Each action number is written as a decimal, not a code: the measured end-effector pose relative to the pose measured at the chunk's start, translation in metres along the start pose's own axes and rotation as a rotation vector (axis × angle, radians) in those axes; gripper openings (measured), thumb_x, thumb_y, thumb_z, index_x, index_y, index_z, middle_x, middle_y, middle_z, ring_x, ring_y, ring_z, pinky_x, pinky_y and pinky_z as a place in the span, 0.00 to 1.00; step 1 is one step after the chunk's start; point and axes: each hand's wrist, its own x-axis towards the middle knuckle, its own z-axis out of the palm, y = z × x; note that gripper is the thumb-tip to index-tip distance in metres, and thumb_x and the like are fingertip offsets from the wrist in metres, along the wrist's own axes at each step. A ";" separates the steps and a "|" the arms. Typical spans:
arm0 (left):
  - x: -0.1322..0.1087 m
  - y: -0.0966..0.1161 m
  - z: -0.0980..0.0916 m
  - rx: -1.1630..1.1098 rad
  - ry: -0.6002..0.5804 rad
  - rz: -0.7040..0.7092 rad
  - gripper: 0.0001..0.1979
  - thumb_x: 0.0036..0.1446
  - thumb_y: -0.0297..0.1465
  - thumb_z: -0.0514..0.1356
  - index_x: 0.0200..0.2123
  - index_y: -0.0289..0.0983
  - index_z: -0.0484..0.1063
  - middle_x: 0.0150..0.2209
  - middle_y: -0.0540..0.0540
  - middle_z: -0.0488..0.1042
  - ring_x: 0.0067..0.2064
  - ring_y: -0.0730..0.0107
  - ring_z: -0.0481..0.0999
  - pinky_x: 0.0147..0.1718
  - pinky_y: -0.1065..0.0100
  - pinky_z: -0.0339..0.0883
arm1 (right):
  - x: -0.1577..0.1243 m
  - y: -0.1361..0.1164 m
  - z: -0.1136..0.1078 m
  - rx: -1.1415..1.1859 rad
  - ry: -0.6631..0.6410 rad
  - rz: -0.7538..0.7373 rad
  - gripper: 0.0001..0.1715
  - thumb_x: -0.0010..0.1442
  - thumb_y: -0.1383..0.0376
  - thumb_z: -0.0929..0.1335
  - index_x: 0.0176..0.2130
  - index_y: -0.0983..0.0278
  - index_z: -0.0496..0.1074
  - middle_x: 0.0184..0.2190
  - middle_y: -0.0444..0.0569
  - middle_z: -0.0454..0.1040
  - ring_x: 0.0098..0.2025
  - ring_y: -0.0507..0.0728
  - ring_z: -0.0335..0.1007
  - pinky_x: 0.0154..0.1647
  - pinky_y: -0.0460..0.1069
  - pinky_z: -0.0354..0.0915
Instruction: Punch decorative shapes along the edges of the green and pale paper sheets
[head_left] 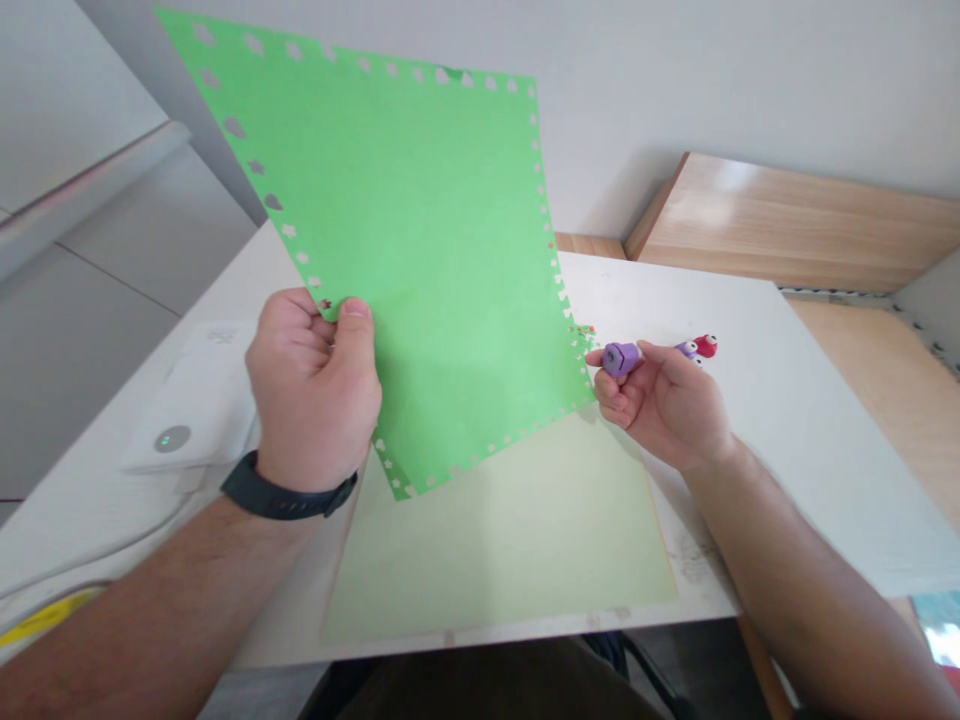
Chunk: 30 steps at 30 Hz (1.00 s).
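Observation:
My left hand (311,385) is closed on the left edge of a bright green paper sheet (427,260), holding it up tilted above the table. Small shaped holes run along the sheet's edges. My right hand (660,400) sits just right of the sheet's lower corner, fingers curled round a small purple craft punch (621,357). A black watch (285,495) is on my left wrist.
A pale green sheet (510,540) lies flat on the white table (787,420). A red and a purple punch (701,347) lie behind my right hand. A white device with a cable (195,400) sits at left. A wooden shelf (795,220) stands at back right.

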 end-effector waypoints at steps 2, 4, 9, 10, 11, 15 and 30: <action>0.000 -0.001 0.000 -0.015 0.000 0.001 0.06 0.60 0.28 0.65 0.41 0.36 0.74 0.31 0.52 0.74 0.28 0.74 0.67 0.35 0.69 0.65 | 0.000 -0.001 0.000 0.004 -0.007 0.008 0.23 0.66 0.51 0.63 0.40 0.63 0.80 0.26 0.47 0.65 0.25 0.55 0.52 0.25 0.51 0.51; 0.000 -0.001 0.000 -0.025 0.001 -0.002 0.06 0.60 0.29 0.65 0.41 0.36 0.75 0.31 0.51 0.75 0.28 0.73 0.68 0.35 0.68 0.66 | 0.000 -0.001 0.000 0.030 -0.020 0.020 0.23 0.67 0.51 0.63 0.40 0.62 0.80 0.24 0.46 0.63 0.24 0.55 0.50 0.25 0.50 0.49; -0.001 -0.001 0.000 -0.002 -0.006 -0.018 0.08 0.61 0.30 0.64 0.43 0.36 0.75 0.33 0.50 0.76 0.30 0.73 0.69 0.34 0.68 0.66 | -0.001 -0.001 -0.001 0.045 -0.032 0.046 0.23 0.68 0.51 0.62 0.39 0.62 0.79 0.24 0.45 0.62 0.23 0.54 0.48 0.25 0.50 0.49; -0.001 -0.001 0.000 -0.008 -0.008 -0.021 0.08 0.61 0.30 0.64 0.43 0.36 0.75 0.33 0.49 0.76 0.30 0.73 0.70 0.34 0.69 0.66 | -0.001 -0.001 -0.001 0.038 -0.029 0.045 0.23 0.68 0.51 0.62 0.39 0.62 0.79 0.24 0.45 0.62 0.23 0.54 0.49 0.25 0.50 0.49; -0.001 -0.001 0.000 -0.013 -0.009 -0.022 0.08 0.61 0.30 0.64 0.43 0.36 0.75 0.33 0.50 0.76 0.30 0.73 0.70 0.34 0.69 0.66 | -0.001 -0.001 -0.001 0.031 -0.027 0.044 0.23 0.68 0.51 0.62 0.39 0.62 0.79 0.24 0.45 0.62 0.23 0.54 0.49 0.25 0.51 0.50; -0.001 0.000 -0.001 -0.004 -0.006 -0.013 0.08 0.60 0.31 0.65 0.43 0.37 0.75 0.31 0.51 0.74 0.28 0.73 0.67 0.33 0.68 0.65 | 0.000 0.000 -0.001 0.005 -0.007 0.009 0.23 0.68 0.50 0.62 0.40 0.62 0.79 0.26 0.46 0.64 0.24 0.54 0.52 0.24 0.50 0.52; 0.001 0.006 0.000 0.004 0.013 -0.008 0.07 0.59 0.30 0.64 0.41 0.36 0.74 0.32 0.51 0.75 0.29 0.75 0.69 0.31 0.71 0.62 | -0.003 0.009 -0.016 -0.203 0.031 -0.157 0.14 0.63 0.55 0.76 0.43 0.61 0.78 0.36 0.47 0.73 0.36 0.54 0.66 0.35 0.49 0.62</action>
